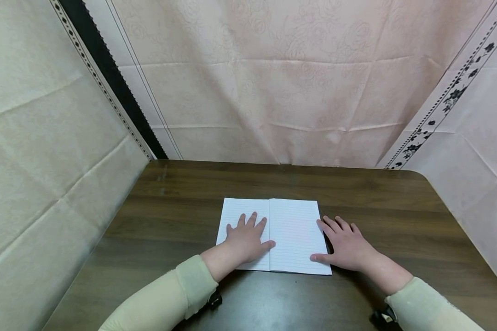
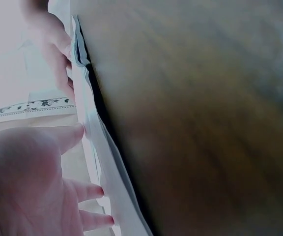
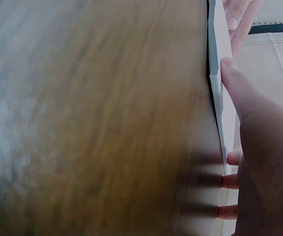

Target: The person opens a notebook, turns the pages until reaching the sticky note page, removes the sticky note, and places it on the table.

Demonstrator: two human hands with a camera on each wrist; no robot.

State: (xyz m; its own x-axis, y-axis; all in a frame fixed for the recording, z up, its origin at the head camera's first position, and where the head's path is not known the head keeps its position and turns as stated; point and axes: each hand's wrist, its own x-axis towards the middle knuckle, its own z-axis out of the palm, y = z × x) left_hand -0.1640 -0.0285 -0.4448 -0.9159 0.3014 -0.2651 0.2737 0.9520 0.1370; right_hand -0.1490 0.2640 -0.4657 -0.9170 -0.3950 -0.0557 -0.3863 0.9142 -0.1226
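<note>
An open notebook with lined white pages lies flat on the brown wooden table. My left hand rests on its left page with fingers spread, the thumb reaching over the centre fold. At the right edge is my right hand, its thumb on the right page and its forefinger at the page's edge. The other right fingers spread over the wood beside the notebook. In the left wrist view the left fingertips press the paper. The right wrist view shows the right thumb on the notebook's edge.
The wooden table has a rounded far right corner. Pale patterned cloth hangs behind it, with more cloth on both sides. A black strip shows at the left. Dark bands with devices sit at both wrists.
</note>
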